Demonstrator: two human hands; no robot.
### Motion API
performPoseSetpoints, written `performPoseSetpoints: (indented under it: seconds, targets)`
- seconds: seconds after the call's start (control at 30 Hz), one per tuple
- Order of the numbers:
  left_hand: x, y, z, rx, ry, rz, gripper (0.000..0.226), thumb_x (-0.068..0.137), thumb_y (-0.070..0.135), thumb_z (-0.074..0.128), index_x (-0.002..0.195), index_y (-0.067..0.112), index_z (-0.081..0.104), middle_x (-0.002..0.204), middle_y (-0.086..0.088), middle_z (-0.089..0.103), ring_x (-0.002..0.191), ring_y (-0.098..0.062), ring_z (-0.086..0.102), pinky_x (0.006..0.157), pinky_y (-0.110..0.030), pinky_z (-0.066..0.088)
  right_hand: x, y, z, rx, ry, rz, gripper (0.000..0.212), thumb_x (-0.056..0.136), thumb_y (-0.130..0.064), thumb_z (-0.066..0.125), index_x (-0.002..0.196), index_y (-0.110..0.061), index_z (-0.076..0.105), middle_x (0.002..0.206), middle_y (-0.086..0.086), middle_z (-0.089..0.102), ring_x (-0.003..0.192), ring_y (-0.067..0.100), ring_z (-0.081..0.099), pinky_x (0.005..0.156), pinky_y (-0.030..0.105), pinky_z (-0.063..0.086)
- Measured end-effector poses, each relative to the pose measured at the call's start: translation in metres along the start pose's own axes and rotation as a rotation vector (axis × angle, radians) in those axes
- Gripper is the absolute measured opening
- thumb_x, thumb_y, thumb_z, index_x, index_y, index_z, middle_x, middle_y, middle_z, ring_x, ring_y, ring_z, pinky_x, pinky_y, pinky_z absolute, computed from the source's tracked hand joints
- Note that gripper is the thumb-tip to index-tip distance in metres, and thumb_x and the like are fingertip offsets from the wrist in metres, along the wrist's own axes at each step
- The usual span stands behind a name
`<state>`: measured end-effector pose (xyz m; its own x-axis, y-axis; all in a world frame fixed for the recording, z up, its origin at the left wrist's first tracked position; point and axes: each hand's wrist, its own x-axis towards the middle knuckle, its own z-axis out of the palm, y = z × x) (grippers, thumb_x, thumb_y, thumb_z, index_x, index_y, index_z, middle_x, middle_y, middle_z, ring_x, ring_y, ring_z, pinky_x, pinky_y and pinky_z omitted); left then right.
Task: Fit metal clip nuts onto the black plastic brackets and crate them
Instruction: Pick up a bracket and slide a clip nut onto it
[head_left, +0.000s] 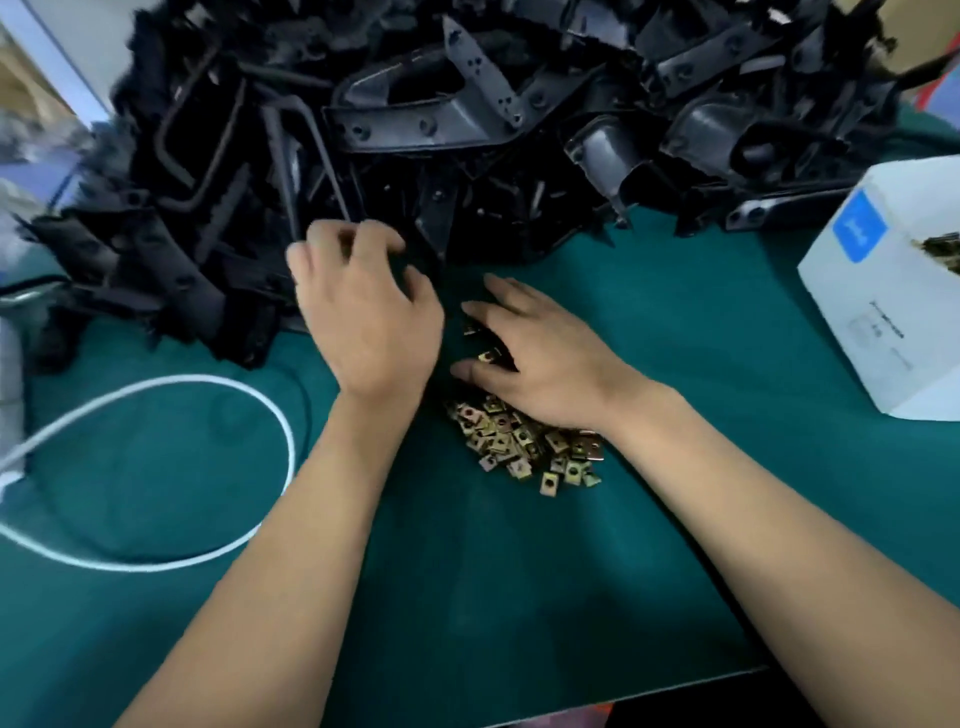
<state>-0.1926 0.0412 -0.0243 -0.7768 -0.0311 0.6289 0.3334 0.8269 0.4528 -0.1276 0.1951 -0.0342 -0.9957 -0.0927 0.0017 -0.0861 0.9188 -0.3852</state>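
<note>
A big heap of black plastic brackets covers the far half of the green table. A small pile of brass-coloured clip nuts lies in the middle. My left hand reaches to the heap's near edge, its fingers curled over a dark bracket there; the grip itself is blurred. My right hand lies palm down over the far part of the clip nut pile, fingers stretched out flat and touching the nuts.
A white cardboard box with a blue label stands at the right, more clip nuts showing inside. A white cable loops across the table's left side. The table's near edge runs along the bottom right.
</note>
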Motion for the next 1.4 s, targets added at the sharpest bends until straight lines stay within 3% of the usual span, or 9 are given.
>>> performPoseSetpoints:
  seconds: [0.13,0.27,0.37,0.47,0.83,1.03,1.2,1.3,1.4]
  targets:
    - [0.006,-0.038,-0.004,0.241,-0.137,-0.251,0.038,0.078,0.034,0.069,0.114,0.019,0.067,0.137,-0.015,0.044,0.126,-0.043,0.040,0.094,-0.049,0.037,0.002,-0.005,0.004,0.050,0.111,-0.104,0.058,0.091,-0.057,0.068,0.136,-0.022,0.061,0.141,0.001,0.047,0.133,0.021,0.037,0.116,0.041,0.035]
    - [0.005,-0.042,0.000,0.174,-0.147,-0.235,0.028,0.081,0.042,0.074,0.090,0.016,0.067,0.132,-0.015,0.045,0.129,-0.039,0.037,0.099,-0.033,0.032,0.002,-0.013,0.004,0.097,0.116,-0.157,0.025,0.092,-0.043,0.072,0.105,-0.023,0.063,0.106,-0.004,0.047,0.097,0.017,0.048,0.083,0.031,0.038]
    - [0.007,-0.036,-0.002,-0.038,-0.053,-0.275,0.021,0.077,0.017,0.076,0.081,0.013,0.055,0.120,-0.014,0.049,0.111,-0.031,0.039,0.093,-0.018,0.022,0.001,-0.016,0.002,0.034,0.083,-0.158,0.022,0.096,-0.041,0.067,0.102,-0.023,0.057,0.104,-0.003,0.044,0.088,0.016,0.046,0.073,0.026,0.031]
    - [0.004,-0.029,-0.008,-0.210,0.105,-0.307,0.025,0.065,-0.006,0.052,0.087,0.005,0.057,0.114,-0.016,0.049,0.097,-0.025,0.036,0.086,-0.020,0.027,0.001,-0.018,0.000,-0.018,0.086,-0.159,0.023,0.098,-0.044,0.061,0.101,-0.022,0.055,0.102,-0.003,0.045,0.080,0.016,0.049,0.069,0.029,0.036]
    - [0.019,-0.067,-0.024,0.286,-0.057,-0.237,0.056,0.078,-0.002,0.054,0.122,0.028,0.070,0.146,-0.004,0.047,0.135,-0.038,0.038,0.100,-0.047,0.031,-0.001,-0.018,0.002,-0.009,0.171,-0.174,0.028,0.103,-0.039,0.056,0.087,-0.020,0.041,0.072,-0.010,0.048,0.064,0.020,0.049,0.060,0.039,0.039]
    - [0.029,-0.065,-0.033,0.135,0.166,-0.244,0.056,0.091,0.016,0.047,0.136,0.046,0.063,0.136,0.010,0.060,0.132,-0.029,0.044,0.101,-0.034,0.030,-0.004,-0.022,0.000,0.035,0.235,-0.219,0.024,0.104,-0.035,0.057,0.094,-0.019,0.043,0.068,-0.006,0.055,0.060,0.023,0.053,0.058,0.041,0.045]
    - [0.026,-0.045,-0.037,-0.062,0.524,0.016,0.045,0.095,0.004,0.050,0.129,0.024,0.072,0.112,-0.002,0.074,0.109,-0.037,0.063,0.093,-0.042,0.045,-0.003,-0.018,-0.002,0.119,0.396,-0.221,0.017,0.104,-0.033,0.058,0.097,-0.018,0.063,0.081,-0.010,0.064,0.073,0.015,0.058,0.069,0.040,0.050]
    - [0.032,-0.050,-0.037,-0.119,0.441,0.024,0.039,0.097,0.012,0.054,0.131,0.023,0.071,0.108,0.000,0.075,0.106,-0.032,0.067,0.096,-0.046,0.050,-0.002,-0.014,-0.003,0.318,0.483,-0.200,0.017,0.103,-0.027,0.061,0.096,-0.015,0.072,0.085,-0.010,0.070,0.080,0.010,0.063,0.073,0.036,0.051]
    - [0.041,-0.057,-0.035,-0.388,0.256,-0.207,0.039,0.096,0.025,0.056,0.132,0.024,0.071,0.114,0.011,0.072,0.108,-0.004,0.069,0.098,-0.024,0.052,-0.002,-0.010,-0.002,0.461,0.489,-0.212,0.014,0.101,-0.017,0.065,0.100,-0.010,0.076,0.091,-0.004,0.073,0.087,0.009,0.067,0.078,0.028,0.053]
